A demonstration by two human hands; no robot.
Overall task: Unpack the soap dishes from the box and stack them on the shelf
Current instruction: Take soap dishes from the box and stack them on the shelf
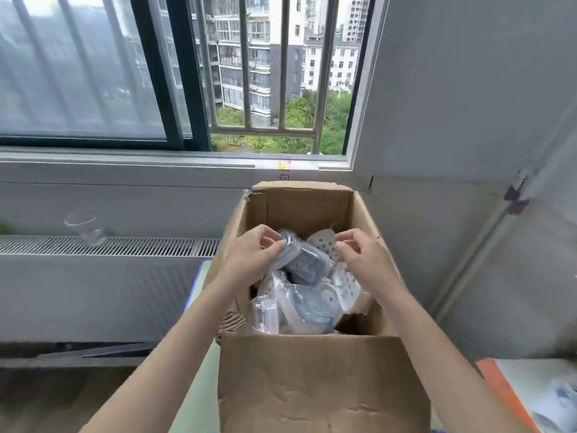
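Nearest, the front flap of an open cardboard box [312,385] stands upright, creased and dented. Both forearms reach over it into the box. Inside lie several soap dishes [307,303] in clear plastic wrap, blue-grey and white, heaped loosely; some show perforated white inserts. The left hand [249,254] has thumb and fingers curled round the edge of a wrapped blue-grey soap dish [309,264] at the top of the heap, gripping it. The right hand [359,260] is beside the same dish, fingers bent and close to the wrapping; whether they actually pinch the plastic cannot be told. An orange-edged white surface [512,389] shows at lower right, with something blurred on it. Left of the box, a slatted radiator grille [109,245] runs under the sill, with a clear glass [90,229] standing on it. Beyond, a barred window [265,89] looks out on apartment blocks and trees.
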